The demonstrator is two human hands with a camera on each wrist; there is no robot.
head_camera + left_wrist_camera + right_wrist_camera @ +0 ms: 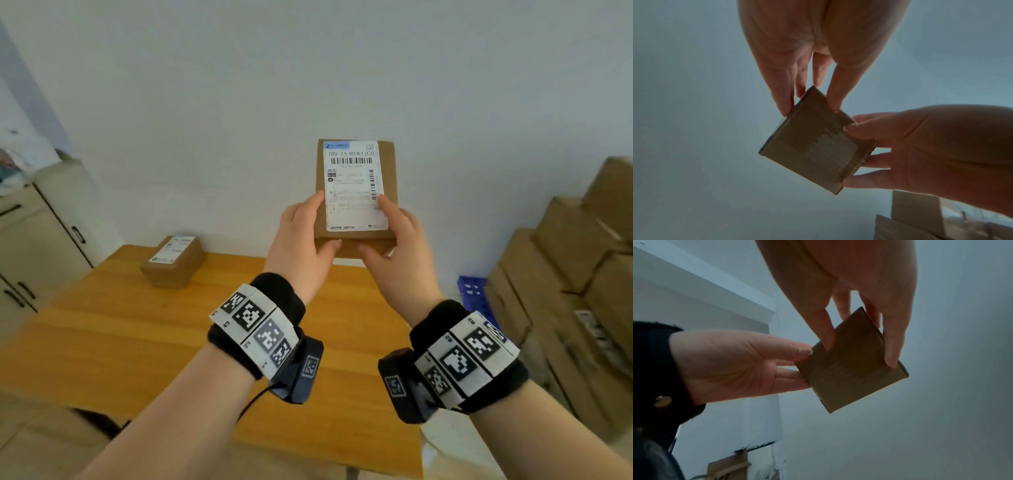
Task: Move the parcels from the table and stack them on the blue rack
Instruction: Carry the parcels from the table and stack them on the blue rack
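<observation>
- Head view: a small brown parcel with a white shipping label is held up in the air above the far edge of the wooden table, clear of its surface.
- It is gripped from both sides: the left hand has its thumb on the labelled face and its fingers behind, and the right hand is placed likewise on the opposite edge.
- Both wrist views show the fingers spread along the box edges and clamped on the cardboard, thumbs opposed.
- One more parcel is seen lying flat on the table, far left, well apart from the hands.
- A corner of the blue rack is seen to the right, beside stacked cartons; whether those cartons rest on it cannot be told.
- By judgement, the held parcel is in transit and not yet stacked, and at least one parcel is left to be moved.
</observation>
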